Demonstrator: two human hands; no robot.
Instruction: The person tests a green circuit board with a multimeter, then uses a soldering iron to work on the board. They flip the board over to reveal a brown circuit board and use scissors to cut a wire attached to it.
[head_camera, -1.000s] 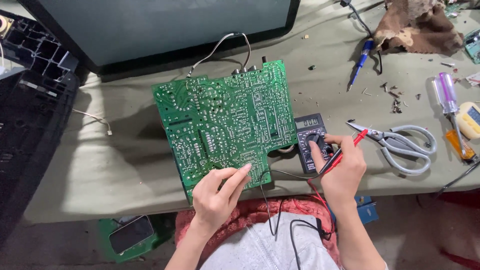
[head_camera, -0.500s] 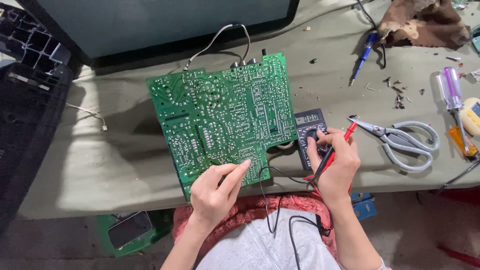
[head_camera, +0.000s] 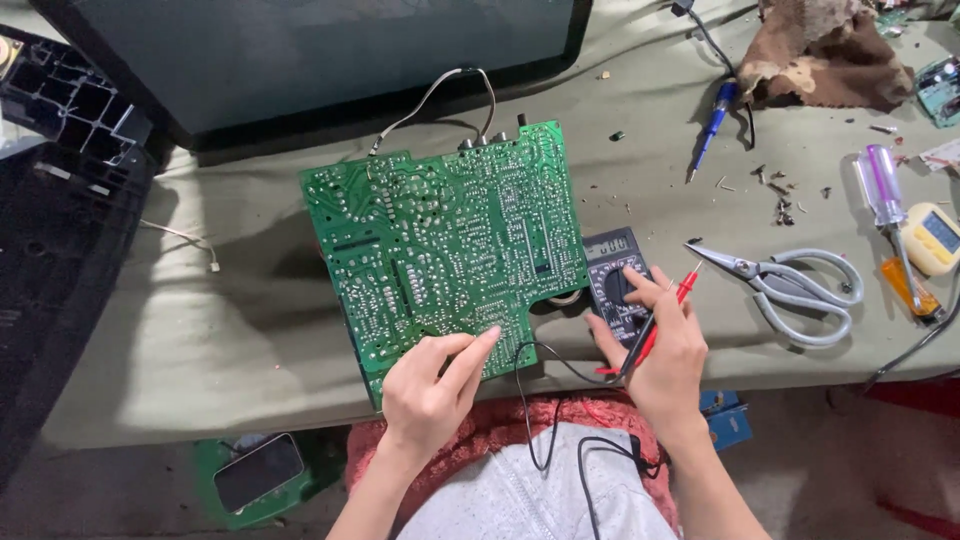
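A large green circuit board (head_camera: 450, 240) lies solder side up on the cloth-covered table (head_camera: 220, 330). My left hand (head_camera: 432, 392) rests on its near edge, fingers pressing the board. To the right of the board sits a small dark multimeter (head_camera: 617, 280). My right hand (head_camera: 660, 345) rests on the meter, thumb and a finger at its dial, and holds the red and black test probes (head_camera: 660, 320) between its fingers. Black and red leads (head_camera: 560, 400) trail down toward my lap.
A dark screen panel (head_camera: 330, 60) lies at the back. Grey scissors (head_camera: 790, 285), a purple-handled screwdriver (head_camera: 885, 200), a blue soldering iron (head_camera: 715, 125), a brown rag (head_camera: 820, 55) and small screws lie right. A black plastic frame (head_camera: 60, 200) stands left. A phone (head_camera: 258, 472) lies below.
My right hand has stayed on the multimeter dial with the probes. My left hand has kept its place on the board's near edge. The view has shifted slightly.
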